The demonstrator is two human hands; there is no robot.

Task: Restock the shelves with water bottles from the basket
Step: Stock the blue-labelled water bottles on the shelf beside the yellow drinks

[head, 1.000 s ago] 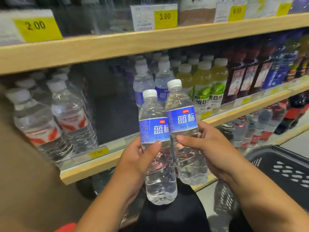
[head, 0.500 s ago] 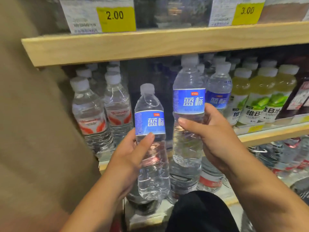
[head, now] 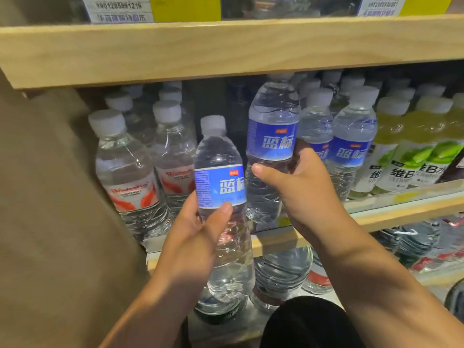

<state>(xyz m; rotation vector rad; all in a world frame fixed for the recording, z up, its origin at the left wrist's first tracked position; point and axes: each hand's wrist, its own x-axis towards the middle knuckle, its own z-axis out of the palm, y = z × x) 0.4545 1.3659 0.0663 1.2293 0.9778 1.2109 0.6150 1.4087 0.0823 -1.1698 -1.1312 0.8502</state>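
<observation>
**A:** Where are the 2 water bottles?

**B:** Both are held at the middle shelf (head: pixel 401 212). The left hand (head: pixel 193 237) holds the lower bottle (head: pixel 221 187) upright in front of that shelf's edge, with its base hanging below the edge. The fingers curl round the clear body and the thumb presses on the front, just under the blue label.

**A:** And the other 1?

**B:** The right hand (head: pixel 301 194) grips the raised bottle (head: pixel 272 141) in a gap on the middle shelf. I can't tell whether its base touches the board. The thumb lies across the front below the label, and the fingers wrap behind, mostly hidden.

**A:** What stands on that shelf?

**B:** Left of the gap are red-label water bottles (head: pixel 130 187). Right of it are shelved blue-label bottles (head: pixel 351 151), then green-label drinks (head: pixel 406 167). The upper board (head: pixel 226 51) runs above, carrying price tags (head: pixel 120 11).
</observation>
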